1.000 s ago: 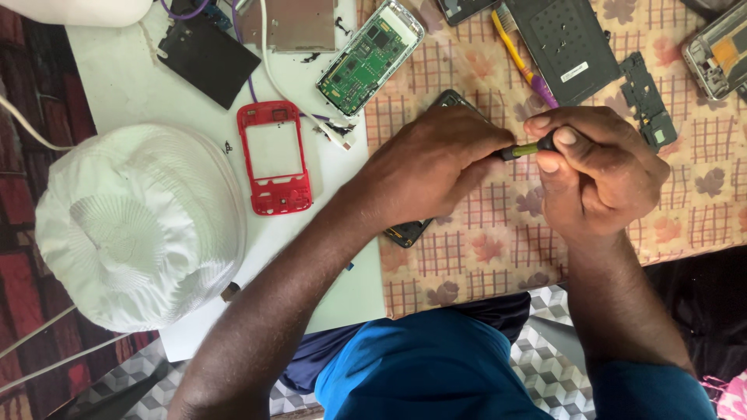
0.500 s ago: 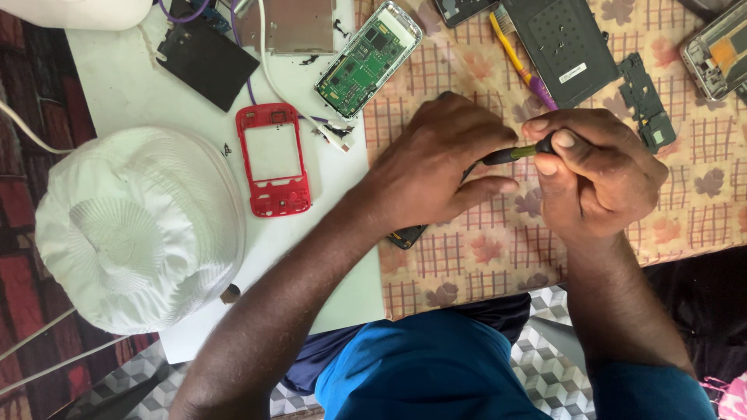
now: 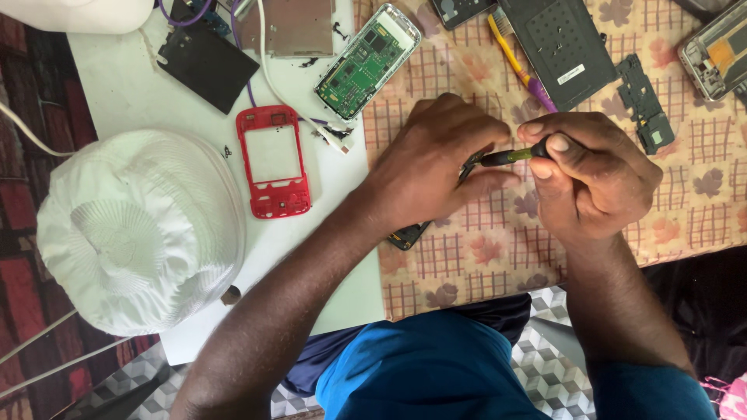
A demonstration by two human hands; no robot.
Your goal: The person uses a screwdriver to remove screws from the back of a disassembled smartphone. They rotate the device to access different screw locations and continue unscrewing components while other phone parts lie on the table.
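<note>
The left hand (image 3: 436,167) covers most of a dark phone (image 3: 408,234); only its corner shows at the hand's 7 o'clock. The screwdriver (image 3: 510,156) tip is hidden under the left fingers, its handle swallowed by the right hand (image 3: 595,183). At 1 o'clock a phone frame (image 3: 716,47) is cut by the edge; at 11 o'clock a white object (image 3: 74,14) likewise

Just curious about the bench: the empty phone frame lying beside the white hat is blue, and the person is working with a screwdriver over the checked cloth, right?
Not quite. In the head view the phone frame beside the white hat is red, not blue. The rest holds: the right hand holds a screwdriver over the checked cloth.
</note>
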